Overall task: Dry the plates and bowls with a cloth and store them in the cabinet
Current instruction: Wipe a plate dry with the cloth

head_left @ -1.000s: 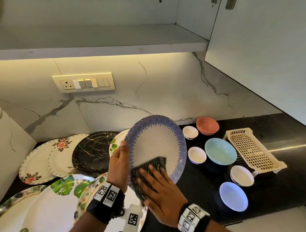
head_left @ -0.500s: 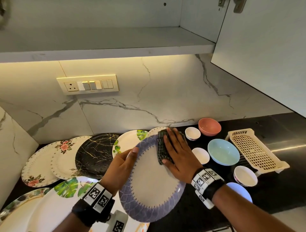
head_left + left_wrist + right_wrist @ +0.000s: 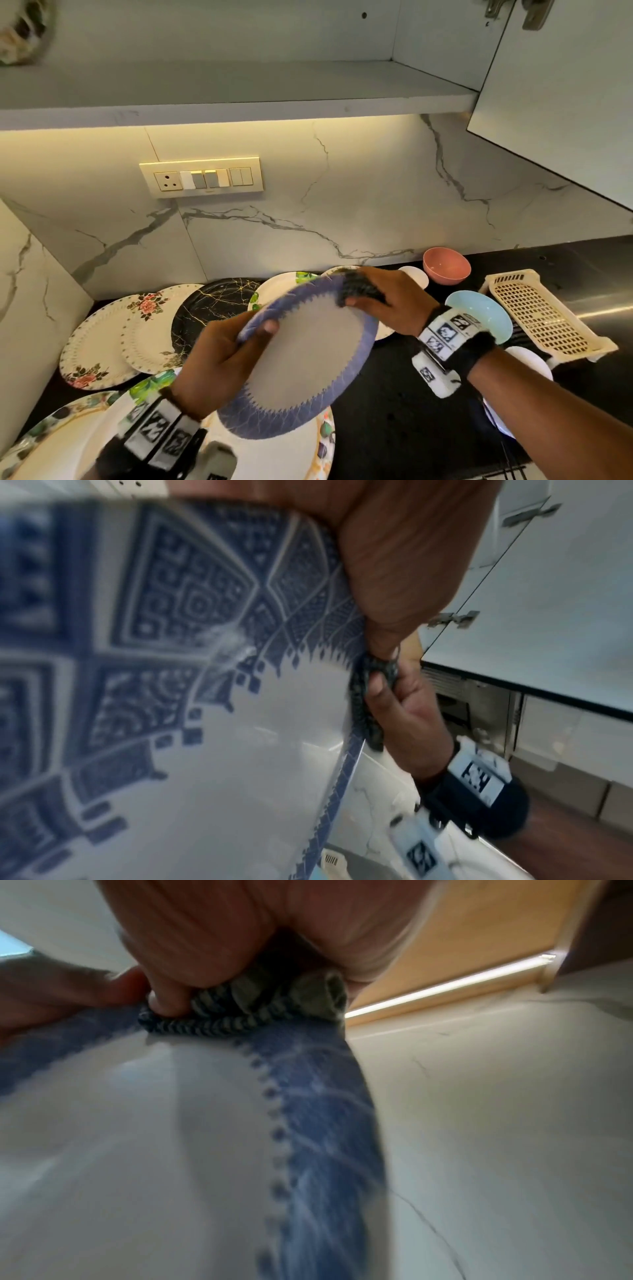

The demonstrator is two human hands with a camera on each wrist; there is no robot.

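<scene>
The black bench (image 3: 394, 411) carries overlapping plates: 2 floral plates (image 3: 99, 342) and a black marbled plate (image 3: 212, 305) beyond the left fingers (image 3: 270, 325). Past the right fingers sit a pink bowl (image 3: 445, 269), a light blue bowl (image 3: 486, 308) and a cream perforated rack (image 3: 541, 315).

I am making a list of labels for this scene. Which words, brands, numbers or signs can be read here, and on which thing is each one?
No readable words, brands or numbers appear in any view.
Left wristband: black-and-white square code markers, no letters.
Right wristband: the same kind of markers, blurred.
Switch panel: no legible marking.
Blue-rimmed plate: only a pattern, no text.
</scene>
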